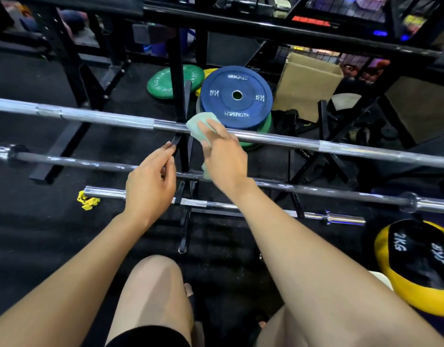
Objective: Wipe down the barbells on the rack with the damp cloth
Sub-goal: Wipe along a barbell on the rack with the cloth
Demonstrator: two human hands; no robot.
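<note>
From the head camera, the right hand [222, 154] presses a pale green damp cloth [199, 130] onto the silver barbell [103, 118], the second from the top of the rack [177, 101]. The cloth is draped over the shaft with the fingers laid across it and a tail hanging down below the palm — a hold that, I judge, lets the cloth wrap the bar and slide along it. The cloth sits right at the hand, between fingers and steel, just beside the rack's black upright.

The left hand [151, 182] hovers lower, fingers loosely curled and holding nothing — its fingertips are near a black peg of the rack, though I cannot tell if they touch. It lies over the darker barbell [328, 190] one tier down, probably poised to steady things. A shorter chrome bar [338, 217] rests below that, and a black bar [278, 33] runs across the top; blue and green plates lie on the floor behind.
</note>
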